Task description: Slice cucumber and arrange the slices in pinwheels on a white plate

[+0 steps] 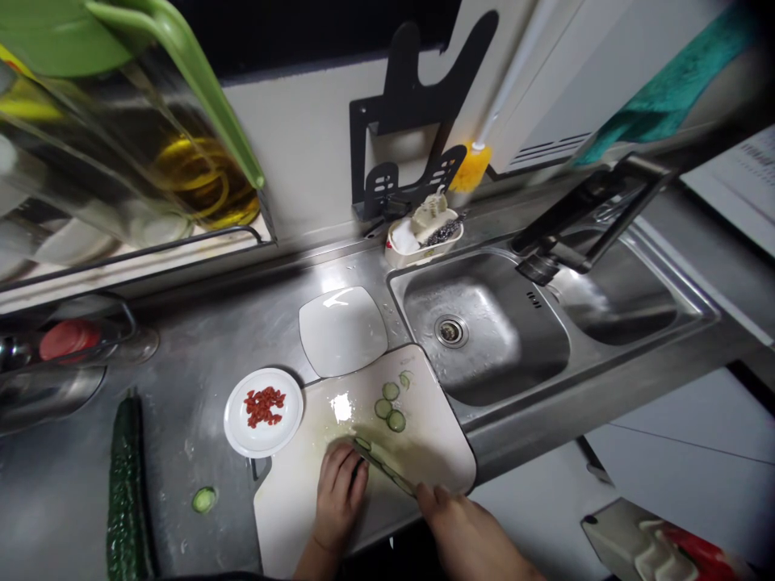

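My left hand (pixel 339 492) rests fingers-down on the white cutting board (pixel 436 436), pressing on a piece of cucumber that it mostly hides. My right hand (pixel 460 524) grips the handle of a knife (pixel 381 466), whose blade lies against the left fingertips with cucumber slices along it. Three cut cucumber slices (pixel 391 407) lie on the board beyond the blade.
A small round plate with red berries (pixel 263 407) sits left of the board, a square white plate (pixel 342 329) behind it. A whole cucumber (pixel 125 484) and a cucumber end piece (pixel 204 499) lie on the steel counter at left. The sink (pixel 484 331) and black faucet (pixel 581 218) are at right.
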### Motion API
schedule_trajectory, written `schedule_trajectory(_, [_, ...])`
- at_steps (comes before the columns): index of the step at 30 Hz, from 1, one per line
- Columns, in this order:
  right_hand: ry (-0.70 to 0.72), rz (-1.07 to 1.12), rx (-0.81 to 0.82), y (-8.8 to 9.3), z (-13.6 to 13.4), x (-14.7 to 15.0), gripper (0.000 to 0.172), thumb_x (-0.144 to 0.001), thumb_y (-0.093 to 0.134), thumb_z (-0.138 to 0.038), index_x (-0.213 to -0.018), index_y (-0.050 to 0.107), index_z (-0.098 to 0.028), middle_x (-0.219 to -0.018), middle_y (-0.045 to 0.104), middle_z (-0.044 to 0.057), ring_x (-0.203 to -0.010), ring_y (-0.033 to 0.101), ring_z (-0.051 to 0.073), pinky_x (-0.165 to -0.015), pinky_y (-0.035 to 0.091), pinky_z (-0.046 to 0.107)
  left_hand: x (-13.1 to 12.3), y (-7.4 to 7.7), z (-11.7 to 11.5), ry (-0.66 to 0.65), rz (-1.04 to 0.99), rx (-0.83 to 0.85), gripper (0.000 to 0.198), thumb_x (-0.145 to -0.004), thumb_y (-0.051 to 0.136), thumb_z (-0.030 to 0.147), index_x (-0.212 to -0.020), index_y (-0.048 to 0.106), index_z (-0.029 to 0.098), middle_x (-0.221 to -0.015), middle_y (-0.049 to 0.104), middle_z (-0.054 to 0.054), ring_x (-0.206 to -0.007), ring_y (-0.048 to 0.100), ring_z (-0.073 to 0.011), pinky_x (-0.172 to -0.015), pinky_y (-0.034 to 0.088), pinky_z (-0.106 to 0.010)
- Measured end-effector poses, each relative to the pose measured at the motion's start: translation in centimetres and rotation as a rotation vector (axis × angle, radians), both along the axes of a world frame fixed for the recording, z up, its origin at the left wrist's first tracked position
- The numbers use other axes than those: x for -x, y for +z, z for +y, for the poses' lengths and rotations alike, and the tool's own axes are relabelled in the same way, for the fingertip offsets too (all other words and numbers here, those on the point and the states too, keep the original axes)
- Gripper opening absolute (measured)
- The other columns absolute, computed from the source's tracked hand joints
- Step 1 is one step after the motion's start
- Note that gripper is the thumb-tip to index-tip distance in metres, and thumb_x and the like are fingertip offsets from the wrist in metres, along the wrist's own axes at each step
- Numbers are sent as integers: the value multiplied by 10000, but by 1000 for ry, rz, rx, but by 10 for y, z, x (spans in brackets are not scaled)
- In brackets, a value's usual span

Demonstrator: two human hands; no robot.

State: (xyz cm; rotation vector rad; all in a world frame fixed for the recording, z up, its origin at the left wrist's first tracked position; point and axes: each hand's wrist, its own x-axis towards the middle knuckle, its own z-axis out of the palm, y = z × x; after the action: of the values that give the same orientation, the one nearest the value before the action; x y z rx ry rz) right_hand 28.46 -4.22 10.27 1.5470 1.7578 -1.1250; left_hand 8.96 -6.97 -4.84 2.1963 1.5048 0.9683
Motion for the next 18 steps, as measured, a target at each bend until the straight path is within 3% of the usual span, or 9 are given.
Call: schedule_trajectory(18, [-1,42,-62,-2,6,3,515,-792,292,53,-1102,649,-152,-980,708,121,-847,680,237,-682,491,273,0,2,1,-13,-4,5,185,-875,531,183,-1040,615,199,-1016,674,-79,-1003,628,-202,-905,526,-410])
